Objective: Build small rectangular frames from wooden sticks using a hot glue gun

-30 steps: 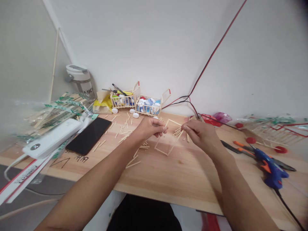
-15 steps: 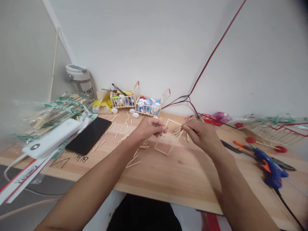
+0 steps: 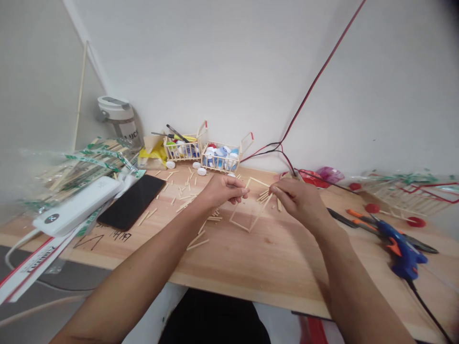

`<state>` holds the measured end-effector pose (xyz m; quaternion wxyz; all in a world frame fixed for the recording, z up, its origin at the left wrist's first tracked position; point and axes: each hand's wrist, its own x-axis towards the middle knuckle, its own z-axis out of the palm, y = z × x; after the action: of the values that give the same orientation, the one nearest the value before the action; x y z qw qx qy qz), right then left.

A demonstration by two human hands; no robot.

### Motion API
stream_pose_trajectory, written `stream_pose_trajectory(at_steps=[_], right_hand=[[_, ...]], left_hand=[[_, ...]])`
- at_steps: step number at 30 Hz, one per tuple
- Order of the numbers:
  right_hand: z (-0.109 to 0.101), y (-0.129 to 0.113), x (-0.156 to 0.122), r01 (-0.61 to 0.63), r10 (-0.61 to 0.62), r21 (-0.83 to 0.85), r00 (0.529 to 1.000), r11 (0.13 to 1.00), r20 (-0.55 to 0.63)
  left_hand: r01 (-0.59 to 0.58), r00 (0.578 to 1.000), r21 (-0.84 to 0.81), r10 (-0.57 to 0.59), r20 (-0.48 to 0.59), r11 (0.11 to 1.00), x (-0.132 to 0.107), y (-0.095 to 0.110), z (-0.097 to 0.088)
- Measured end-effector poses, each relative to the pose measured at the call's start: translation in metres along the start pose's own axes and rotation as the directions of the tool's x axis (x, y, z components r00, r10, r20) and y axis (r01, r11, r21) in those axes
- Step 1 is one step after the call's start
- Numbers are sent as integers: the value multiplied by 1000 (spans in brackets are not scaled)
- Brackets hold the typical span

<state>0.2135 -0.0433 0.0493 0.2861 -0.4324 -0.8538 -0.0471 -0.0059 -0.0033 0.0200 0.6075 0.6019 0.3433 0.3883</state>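
Between my hands is a thin rectangular frame of wooden sticks (image 3: 255,221), tilted above the table. My left hand (image 3: 229,190) pinches its left side near the far corner. On the right side, my right hand (image 3: 292,195) grips the frame between thumb and fingers, close to the other far corner. Short cut sticks (image 3: 264,195) lie on the wood behind the frame, and several more stick pieces (image 3: 214,218) are scattered by my left wrist.
Two small stick carts (image 3: 182,149) filled with bottle caps stand at the back wall. To the left lie a phone (image 3: 132,201), a white power bank (image 3: 77,205) and bagged sticks (image 3: 89,160). A blue glue gun (image 3: 407,253), pliers (image 3: 366,220) and a red-wheeled cart (image 3: 412,198) occupy the right.
Almost nothing differs. Both hands keep their grip on the stick frame in nearly the same place; the view has shifted very slightly.
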Motion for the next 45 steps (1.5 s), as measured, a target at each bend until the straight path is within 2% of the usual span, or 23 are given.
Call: stream_pose_trajectory(at_steps=[45], right_hand=[[0,0,0,9,-9,-2,1000,1000,2]], left_hand=[[4,1000,13,-4,0,1000,-1,1,0]])
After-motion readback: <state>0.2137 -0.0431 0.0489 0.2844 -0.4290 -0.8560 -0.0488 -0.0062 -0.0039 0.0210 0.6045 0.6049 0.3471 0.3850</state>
